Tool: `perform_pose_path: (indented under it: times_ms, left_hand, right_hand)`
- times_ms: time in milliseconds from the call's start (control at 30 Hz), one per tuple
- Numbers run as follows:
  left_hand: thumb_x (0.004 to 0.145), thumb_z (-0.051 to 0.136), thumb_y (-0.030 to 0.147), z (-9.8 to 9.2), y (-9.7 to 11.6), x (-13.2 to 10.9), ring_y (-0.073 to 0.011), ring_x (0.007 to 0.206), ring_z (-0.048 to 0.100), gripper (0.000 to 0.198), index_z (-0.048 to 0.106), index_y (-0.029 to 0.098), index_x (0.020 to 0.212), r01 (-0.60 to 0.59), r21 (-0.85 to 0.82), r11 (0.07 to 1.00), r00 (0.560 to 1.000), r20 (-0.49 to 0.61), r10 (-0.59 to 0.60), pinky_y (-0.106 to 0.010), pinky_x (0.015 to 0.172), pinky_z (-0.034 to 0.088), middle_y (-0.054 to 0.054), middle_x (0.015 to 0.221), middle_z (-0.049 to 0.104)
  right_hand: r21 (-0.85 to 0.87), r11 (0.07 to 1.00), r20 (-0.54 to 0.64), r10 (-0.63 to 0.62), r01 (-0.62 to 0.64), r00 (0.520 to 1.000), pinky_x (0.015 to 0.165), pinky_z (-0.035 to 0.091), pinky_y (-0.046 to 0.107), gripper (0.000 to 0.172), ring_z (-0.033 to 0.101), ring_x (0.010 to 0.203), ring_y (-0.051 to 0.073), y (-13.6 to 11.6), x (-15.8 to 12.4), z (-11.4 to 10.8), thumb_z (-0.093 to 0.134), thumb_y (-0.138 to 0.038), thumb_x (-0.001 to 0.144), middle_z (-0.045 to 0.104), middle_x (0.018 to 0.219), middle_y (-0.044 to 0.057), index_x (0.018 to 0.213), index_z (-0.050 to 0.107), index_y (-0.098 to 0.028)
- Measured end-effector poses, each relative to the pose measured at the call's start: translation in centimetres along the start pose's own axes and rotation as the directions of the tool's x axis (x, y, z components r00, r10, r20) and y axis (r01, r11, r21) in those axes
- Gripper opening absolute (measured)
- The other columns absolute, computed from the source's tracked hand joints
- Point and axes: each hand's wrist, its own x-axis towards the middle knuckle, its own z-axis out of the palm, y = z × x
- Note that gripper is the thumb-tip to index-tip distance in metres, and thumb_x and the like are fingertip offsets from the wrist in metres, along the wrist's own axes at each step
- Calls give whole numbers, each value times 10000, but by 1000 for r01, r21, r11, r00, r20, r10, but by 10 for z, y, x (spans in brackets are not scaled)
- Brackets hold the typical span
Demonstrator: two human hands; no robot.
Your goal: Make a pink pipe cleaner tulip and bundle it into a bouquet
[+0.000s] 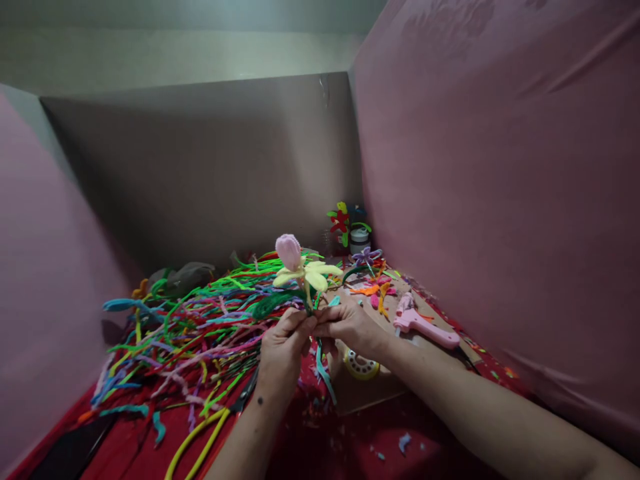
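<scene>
Dim, uneven light across the scene!
A pale glow washes down the grey back panel [215,173], its left edge sinks into shadow, and wide-angle stretch skews the right-hand pink wall [500,193].

One head-worn view looks forward and down, close above the left hand [284,343] and right hand [356,327].

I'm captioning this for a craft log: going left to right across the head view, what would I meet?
Blue fuzzy piece → yellow tool handles → pink-and-yellow flower → white-topped container → pink glue gun.
</scene>
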Motion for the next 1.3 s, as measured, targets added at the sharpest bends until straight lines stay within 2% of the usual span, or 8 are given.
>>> perform_pose_path:
  times_ms: [400, 633, 867, 933, 1000, 1067, 1167, 1300]
  left_hand:
    - [706, 676, 263, 5, -1, -2, -52, 494, 307, 273, 468, 158, 564, -22, -62, 998, 999, -49, 19, -195, 451, 255, 65, 566, 332]
    - [675, 695, 291, 1, 0, 2, -59, 448, 368, 182, 605, 137, 638, 141, -112, 984, 984, 127, -127, -219, 454, 297, 54, 514, 412]
    - [601, 753, 271, 2, -2, 4, -30, 451, 296, 231, 571, 134, 563, 183, -223, 958, 980, -32, -195, -185, 418, 235, 67, 535, 383]
    - [606, 752, 290, 0, -1, 5, -33, 474, 305, 227, 592, 133, 569, 152, -181, 972, 984, -71, -167, -180, 435, 263, 63, 555, 392]
    - [607, 750, 313, -2, -1, 7, -40, 490, 324, 206, 636, 140, 614, 122, -152, 981, 986, -96, -138, -179, 447, 282, 60, 561, 401]
    - [600, 749, 330, -2, 0, 8, -44, 480, 326, 211, 669, 143, 654, 123, -157, 980, 985, -98, -139, -183, 435, 270, 59, 539, 408]
    - [581, 749, 325, 1, 4, 7, -45, 435, 309, 211, 678, 130, 618, 132, -162, 978, 983, -103, -149, -197, 407, 224, 53, 473, 429]
    - [579, 740, 307, 6, 14, 3, -44, 410, 326, 192, 701, 124, 620, 118, -141, 983, 979, -147, -138, -204, 415, 221, 23, 465, 523]
  right_hand:
    - [-12, 997, 17, -78, 78, 997, 381, 389, 191, 362, 454, 368, 61, 1, 0, 0, 711, -468, 632, 537, 466, -25, 689, 684, -111]
    - [-11, 998, 34, -62, 63, 997, 394, 358, 187, 372, 432, 390, 56, -1, -1, -3, 688, -479, 653, 538, 495, -19, 681, 660, -109]
    - [-167, 984, 21, 68, -63, 997, 415, 396, 195, 327, 477, 392, 76, -6, 2, -3, 656, -422, 679, 550, 483, -13, 726, 686, -100]
    - [-407, 899, -75, 147, -165, 986, 453, 437, 212, 247, 545, 441, 108, -20, 9, -16, 640, -324, 698, 587, 515, 3, 797, 706, -107]
    - [-715, 616, -330, 119, -330, 937, 526, 467, 217, 186, 615, 539, 136, -35, 20, -38, 618, -236, 713, 649, 595, 23, 839, 721, -145]
    - [-760, 485, -480, 31, -434, 876, 661, 481, 262, 212, 659, 757, 205, -47, 33, -65, 577, -170, 739, 694, 782, 99, 893, 712, -117]
    - [-733, 333, -639, -40, -593, 768, 828, 444, 387, 272, 576, 1038, 323, -50, 51, -100, 557, -166, 783, 626, 1053, 233, 1002, 656, -38]
    - [-666, 218, -731, 0, -713, 682, 861, 454, 435, 310, 566, 1030, 275, -34, 64, -122, 597, -246, 815, 584, 1111, 181, 1065, 592, -63]
